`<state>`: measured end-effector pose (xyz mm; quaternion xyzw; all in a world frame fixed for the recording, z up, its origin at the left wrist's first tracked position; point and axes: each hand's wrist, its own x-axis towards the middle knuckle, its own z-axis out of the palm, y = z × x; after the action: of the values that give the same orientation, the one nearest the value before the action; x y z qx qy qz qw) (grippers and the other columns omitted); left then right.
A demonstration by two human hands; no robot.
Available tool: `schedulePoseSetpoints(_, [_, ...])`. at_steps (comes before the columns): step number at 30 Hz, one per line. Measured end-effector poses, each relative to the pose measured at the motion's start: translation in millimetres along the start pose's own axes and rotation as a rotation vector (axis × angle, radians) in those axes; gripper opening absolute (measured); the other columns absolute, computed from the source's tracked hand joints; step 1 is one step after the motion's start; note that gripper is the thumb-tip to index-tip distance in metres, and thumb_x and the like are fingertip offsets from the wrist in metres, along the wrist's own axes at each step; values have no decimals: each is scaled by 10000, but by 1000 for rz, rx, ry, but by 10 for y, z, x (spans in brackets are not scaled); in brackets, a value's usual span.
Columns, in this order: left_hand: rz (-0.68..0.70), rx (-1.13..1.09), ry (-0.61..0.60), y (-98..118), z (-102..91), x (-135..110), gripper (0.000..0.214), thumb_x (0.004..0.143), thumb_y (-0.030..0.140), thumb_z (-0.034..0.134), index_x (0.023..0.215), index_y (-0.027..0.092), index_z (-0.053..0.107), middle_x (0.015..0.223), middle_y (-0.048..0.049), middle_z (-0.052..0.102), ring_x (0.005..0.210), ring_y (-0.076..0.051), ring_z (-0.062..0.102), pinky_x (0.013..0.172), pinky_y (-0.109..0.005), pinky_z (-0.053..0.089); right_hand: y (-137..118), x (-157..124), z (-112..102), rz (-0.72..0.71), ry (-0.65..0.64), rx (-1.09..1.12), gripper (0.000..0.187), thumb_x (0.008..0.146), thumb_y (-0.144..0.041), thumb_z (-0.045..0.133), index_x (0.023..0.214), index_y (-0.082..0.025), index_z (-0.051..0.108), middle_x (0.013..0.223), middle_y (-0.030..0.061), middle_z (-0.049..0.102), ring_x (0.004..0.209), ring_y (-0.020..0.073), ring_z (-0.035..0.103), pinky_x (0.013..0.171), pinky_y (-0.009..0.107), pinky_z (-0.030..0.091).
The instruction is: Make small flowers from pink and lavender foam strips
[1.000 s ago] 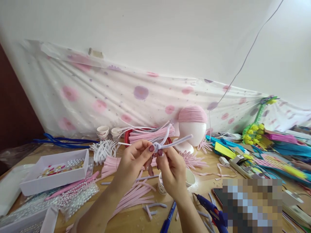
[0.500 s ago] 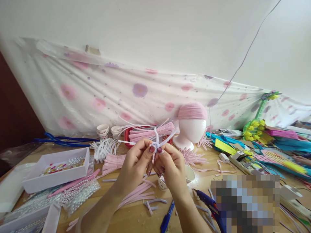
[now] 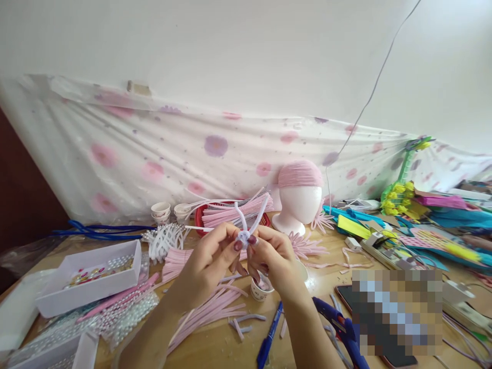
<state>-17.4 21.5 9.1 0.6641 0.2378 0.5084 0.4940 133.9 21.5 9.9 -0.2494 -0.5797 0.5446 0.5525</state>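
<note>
Both my hands meet in the middle of the view, above the wooden table [image 3: 215,348]. My left hand [image 3: 209,264] and my right hand [image 3: 274,259] pinch a small coil of pale lilac pipe cleaner [image 3: 244,237] between thumbs and fingertips. Two loose ends of the pipe cleaner stick up from the coil in a V. Under my hands lie loose pink pipe cleaners [image 3: 217,305] and a small paper cup [image 3: 260,290].
A white tray of beads [image 3: 90,277] sits left, with pearl strings [image 3: 126,312] in front. Behind my hands are a red basket of pink stems [image 3: 230,212], a foam head with pink hair [image 3: 300,197] and paper cups [image 3: 161,210]. A blue glue gun [image 3: 338,328], a blue pen [image 3: 269,335] and colourful craft pieces lie right.
The two free ends of the pipe cleaner, spread sideways before, now point upward in a V. My hands have closed in tighter on the coil and sunk slightly.
</note>
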Motion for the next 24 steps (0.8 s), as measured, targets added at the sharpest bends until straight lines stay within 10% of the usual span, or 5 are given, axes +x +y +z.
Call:
schedulePoseSetpoints(5, [176,159,144,43,-106,-38,177,970,322,481,1036,235,621,809,-2,608,675,-133,572,667,-254,485,-57,-26,-114,82,-151,-142,288,884,-365,561,671,-183,491,474,-97,358,342,39,299,345,166,303])
schedulePoseSetpoints(12, [63,422,-49,115,-239,-3,292,949,304,506,1159,268,705,941,-43,718,744,-161,642,636,-239,502,-60,-18,-130,103,-263,-423,206,891,-253,478,705,-179,529,439,-80,438,335,57,376,356,168,285])
schedulePoseSetpoints(24, [-24,-129,433,-12,-125,72,135,617,211,847,718,160,773,701,-32,750,648,-162,689,637,-258,590,-110,-44,19,-526,-188,-1061,170,841,-74,420,755,-199,498,580,-52,392,513,100,337,500,233,275])
